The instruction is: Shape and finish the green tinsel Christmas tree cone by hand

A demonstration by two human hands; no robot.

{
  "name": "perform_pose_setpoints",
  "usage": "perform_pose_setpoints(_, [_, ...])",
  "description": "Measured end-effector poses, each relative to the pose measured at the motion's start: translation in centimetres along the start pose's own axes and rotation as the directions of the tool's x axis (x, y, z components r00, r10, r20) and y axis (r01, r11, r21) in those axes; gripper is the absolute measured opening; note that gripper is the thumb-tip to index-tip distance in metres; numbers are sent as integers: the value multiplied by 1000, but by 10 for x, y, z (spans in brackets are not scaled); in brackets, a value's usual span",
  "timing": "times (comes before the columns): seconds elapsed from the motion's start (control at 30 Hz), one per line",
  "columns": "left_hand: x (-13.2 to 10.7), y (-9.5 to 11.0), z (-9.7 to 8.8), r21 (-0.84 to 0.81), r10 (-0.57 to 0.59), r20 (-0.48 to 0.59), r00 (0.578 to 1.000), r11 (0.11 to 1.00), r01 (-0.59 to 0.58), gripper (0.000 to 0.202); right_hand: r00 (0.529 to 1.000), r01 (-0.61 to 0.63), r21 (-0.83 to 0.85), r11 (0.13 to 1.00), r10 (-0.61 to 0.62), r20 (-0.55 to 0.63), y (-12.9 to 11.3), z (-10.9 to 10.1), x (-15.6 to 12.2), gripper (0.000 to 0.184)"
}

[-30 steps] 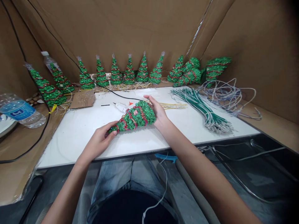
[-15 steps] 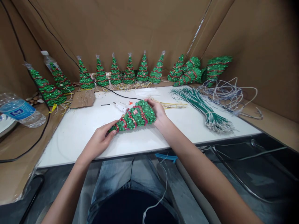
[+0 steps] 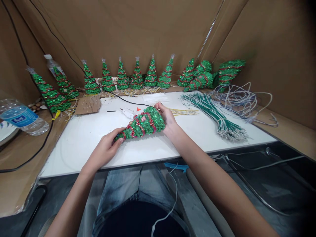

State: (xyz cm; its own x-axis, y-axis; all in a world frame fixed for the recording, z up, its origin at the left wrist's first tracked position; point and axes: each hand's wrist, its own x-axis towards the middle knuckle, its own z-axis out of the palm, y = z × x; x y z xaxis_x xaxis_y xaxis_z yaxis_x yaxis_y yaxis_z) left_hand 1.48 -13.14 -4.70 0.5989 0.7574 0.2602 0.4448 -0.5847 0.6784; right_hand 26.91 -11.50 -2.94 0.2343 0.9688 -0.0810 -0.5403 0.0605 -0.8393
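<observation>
A small green Christmas tree point(image 3: 142, 123), wound with red garland, lies on its side over the white board. My left hand point(image 3: 106, 146) is closed around its narrow tip, thumb in front. At the wide base is my right hand point(image 3: 166, 117), its fingers curled at the upper edge and partly hidden behind the tree. Just behind the tree rests a white glue gun point(image 3: 127, 113) with an orange part. Yellow and white wires point(image 3: 184, 112) lie to the right of my right hand.
Several finished-looking trees point(image 3: 122, 75) line the cardboard wall. At right are a bundle of green wires point(image 3: 209, 112) and a tangled white cable point(image 3: 247, 98). A water bottle point(image 3: 23, 117) lies at left. A black cord point(image 3: 118, 96) crosses the board point(image 3: 74, 148).
My right hand's fingertips have lifted slightly at the tree's base. The tree and my left hand stay almost in place.
</observation>
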Motion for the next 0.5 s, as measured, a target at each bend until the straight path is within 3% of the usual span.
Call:
perform_pose_setpoints(0.27, [0, 0, 0, -12, -12, 13, 1000, 1000, 13, 39, 983, -23, 135, 991, -2, 186, -3, -5, 2, 34])
perform_pose_setpoints(0.5, [-1, -1, 1, -15, -23, 7, 1000, 1000, 24, 40, 984, -58, 185, 981, 25, 175, -8, 0, -5, 34])
